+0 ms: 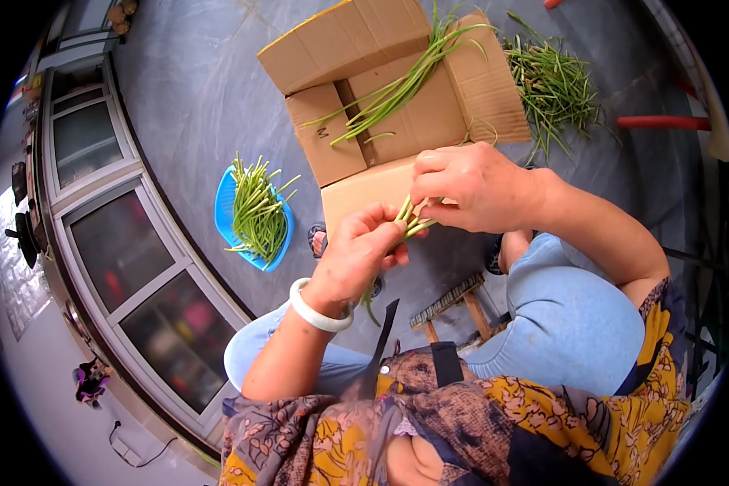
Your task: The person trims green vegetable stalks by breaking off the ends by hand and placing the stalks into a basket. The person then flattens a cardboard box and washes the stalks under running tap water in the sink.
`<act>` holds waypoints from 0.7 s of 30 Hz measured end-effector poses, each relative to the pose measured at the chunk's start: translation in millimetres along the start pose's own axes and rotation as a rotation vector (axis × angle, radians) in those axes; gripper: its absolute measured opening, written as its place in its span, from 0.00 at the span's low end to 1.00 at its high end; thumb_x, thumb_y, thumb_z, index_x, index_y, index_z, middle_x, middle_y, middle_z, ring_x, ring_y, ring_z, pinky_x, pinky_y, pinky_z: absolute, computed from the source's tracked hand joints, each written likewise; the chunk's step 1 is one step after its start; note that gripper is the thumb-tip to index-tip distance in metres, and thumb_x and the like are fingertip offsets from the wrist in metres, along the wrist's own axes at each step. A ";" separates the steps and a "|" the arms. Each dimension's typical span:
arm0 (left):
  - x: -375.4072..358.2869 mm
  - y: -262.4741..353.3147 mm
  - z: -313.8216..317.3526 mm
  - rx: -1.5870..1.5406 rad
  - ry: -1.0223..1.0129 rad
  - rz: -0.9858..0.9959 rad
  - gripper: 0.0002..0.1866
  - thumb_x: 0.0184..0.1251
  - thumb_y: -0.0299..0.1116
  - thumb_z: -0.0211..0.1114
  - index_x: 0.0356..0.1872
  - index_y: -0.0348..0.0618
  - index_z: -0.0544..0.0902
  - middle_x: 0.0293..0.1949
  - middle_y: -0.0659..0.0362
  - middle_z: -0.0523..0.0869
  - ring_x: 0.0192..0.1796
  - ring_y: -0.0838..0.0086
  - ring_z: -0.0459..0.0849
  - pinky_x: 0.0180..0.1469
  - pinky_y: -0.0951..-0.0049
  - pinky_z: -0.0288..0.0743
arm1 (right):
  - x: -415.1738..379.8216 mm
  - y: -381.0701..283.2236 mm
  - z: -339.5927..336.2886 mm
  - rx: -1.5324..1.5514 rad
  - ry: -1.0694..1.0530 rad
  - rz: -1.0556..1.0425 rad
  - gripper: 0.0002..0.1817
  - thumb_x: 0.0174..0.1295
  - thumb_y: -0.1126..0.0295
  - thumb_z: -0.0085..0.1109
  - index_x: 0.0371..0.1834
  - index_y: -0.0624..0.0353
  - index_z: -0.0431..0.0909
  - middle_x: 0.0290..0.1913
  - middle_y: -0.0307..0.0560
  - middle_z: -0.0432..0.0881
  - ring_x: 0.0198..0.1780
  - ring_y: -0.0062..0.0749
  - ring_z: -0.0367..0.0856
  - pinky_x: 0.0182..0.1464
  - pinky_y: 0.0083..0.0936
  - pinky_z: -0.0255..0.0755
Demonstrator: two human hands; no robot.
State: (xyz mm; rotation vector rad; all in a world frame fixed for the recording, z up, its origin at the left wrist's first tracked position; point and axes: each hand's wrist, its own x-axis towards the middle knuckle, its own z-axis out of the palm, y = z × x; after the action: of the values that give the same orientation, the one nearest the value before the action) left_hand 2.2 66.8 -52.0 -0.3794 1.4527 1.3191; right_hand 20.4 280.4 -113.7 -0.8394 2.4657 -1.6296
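My left hand (350, 253), with a white bangle at the wrist, is closed round a few green stems (407, 217) that look like garlic scapes. Their cut ends point up toward my right hand (484, 186), whose thumb and fingertips pinch at those ends. A thin length of stem hangs below my left hand. Both hands are over the near flap of an opened cardboard box (324, 154). Inside the box lies a loose bunch of long scapes (409, 85). Shorter cut pieces (257, 215) fill a blue plastic basket (222, 206) to the left.
A heap of long scapes (549, 89) lies on the grey floor (194, 89) right of the box. A small wooden stool (454, 304) stands between my knees. Glass-fronted cabinet doors (125, 251) run along the left. A red bar (664, 122) juts in at right.
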 end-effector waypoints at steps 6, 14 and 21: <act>4.1 -6.6 0.8 0.059 -0.017 -0.067 0.08 0.72 0.32 0.55 0.42 0.38 0.78 0.40 0.56 0.87 0.29 0.84 0.77 0.30 0.86 0.69 | -3.5 5.7 1.4 0.136 -0.261 0.178 0.07 0.57 0.67 0.60 0.30 0.59 0.78 0.32 0.51 0.81 0.36 0.47 0.81 0.36 0.40 0.74; 6.6 -6.6 -4.0 0.151 -0.019 -0.021 0.08 0.74 0.34 0.55 0.38 0.41 0.76 0.33 0.58 0.86 0.25 0.85 0.72 0.28 0.85 0.65 | -6.6 16.1 -13.9 0.013 -0.180 0.165 0.05 0.55 0.71 0.56 0.26 0.61 0.76 0.29 0.52 0.80 0.35 0.50 0.81 0.37 0.42 0.74; 6.2 -7.5 -0.9 0.159 -0.006 0.017 0.07 0.74 0.35 0.56 0.39 0.41 0.75 0.31 0.58 0.86 0.23 0.86 0.71 0.26 0.86 0.64 | -6.2 10.9 -7.5 -0.021 -0.100 0.196 0.07 0.53 0.69 0.58 0.24 0.61 0.74 0.26 0.52 0.79 0.32 0.51 0.80 0.35 0.41 0.74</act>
State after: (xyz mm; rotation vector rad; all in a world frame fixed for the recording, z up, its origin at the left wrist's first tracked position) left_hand 5.5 66.1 -61.2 -0.2587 1.5465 1.2072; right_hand 18.7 292.8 -121.3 -0.6415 2.4139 -1.4621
